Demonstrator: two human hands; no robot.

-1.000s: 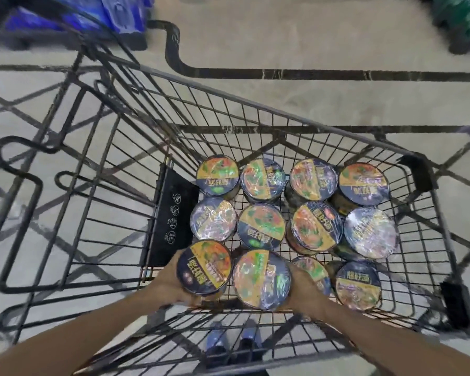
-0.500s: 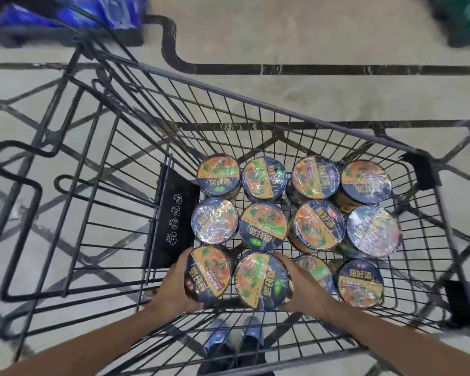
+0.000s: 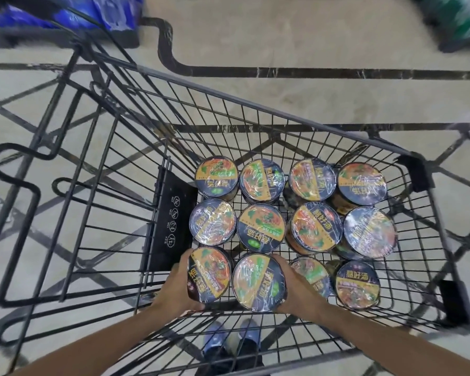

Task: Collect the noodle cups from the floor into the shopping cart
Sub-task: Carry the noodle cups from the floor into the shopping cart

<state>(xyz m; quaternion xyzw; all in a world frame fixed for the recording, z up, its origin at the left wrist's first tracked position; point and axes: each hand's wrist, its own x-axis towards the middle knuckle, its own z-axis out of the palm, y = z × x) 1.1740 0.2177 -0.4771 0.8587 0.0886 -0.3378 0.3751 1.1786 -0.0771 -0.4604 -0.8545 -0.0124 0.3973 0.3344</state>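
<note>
Each hand wraps one noodle cup in the cart's (image 3: 323,123) near row: left hand (image 3: 174,287) on one cup (image 3: 209,274), right hand (image 3: 296,291) on another (image 3: 258,283) (light, film-slick; best held by the sides).

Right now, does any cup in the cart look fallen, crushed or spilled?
Nothing stands out. The noodle cups sit upright, lids sealed, in rows in the cart; left hand and right hand each hold one.
</note>
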